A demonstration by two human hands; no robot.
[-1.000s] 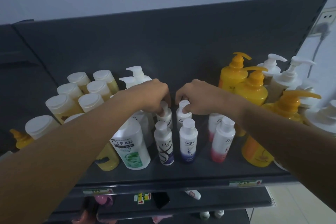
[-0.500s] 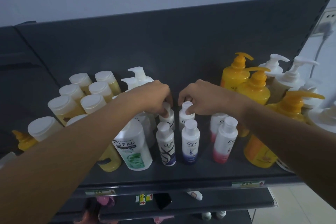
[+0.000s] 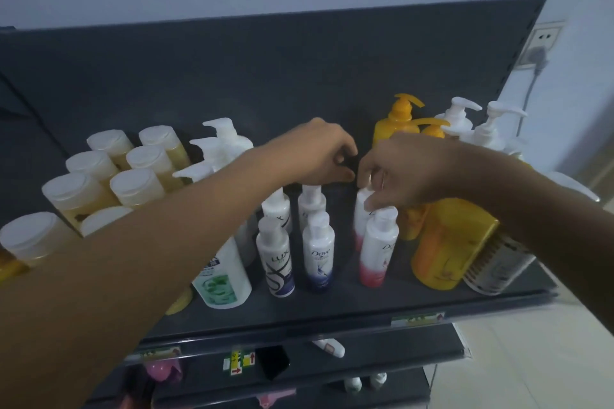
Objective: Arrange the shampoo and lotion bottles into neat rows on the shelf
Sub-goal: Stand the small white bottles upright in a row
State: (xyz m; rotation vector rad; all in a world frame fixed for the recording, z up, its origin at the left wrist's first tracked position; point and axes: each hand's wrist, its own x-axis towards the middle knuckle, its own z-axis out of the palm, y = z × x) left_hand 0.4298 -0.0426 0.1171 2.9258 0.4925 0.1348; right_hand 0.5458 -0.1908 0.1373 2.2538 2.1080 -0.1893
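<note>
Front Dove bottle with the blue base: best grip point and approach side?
Take the blue-based Dove bottle at its narrow white cap and neck, pinching from above and the front. It stands upright at the shelf's open front edge, with the Lux bottle close on its left and another bottle right behind, so a body grasp from the side looks cramped. Its right side has more room.

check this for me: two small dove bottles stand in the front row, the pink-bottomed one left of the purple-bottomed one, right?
Not quite. The head view shows the pink-bottomed Dove bottle to the right of the purple-bottomed Dove bottle, not left. Both do stand in the front row of the shelf.
</note>
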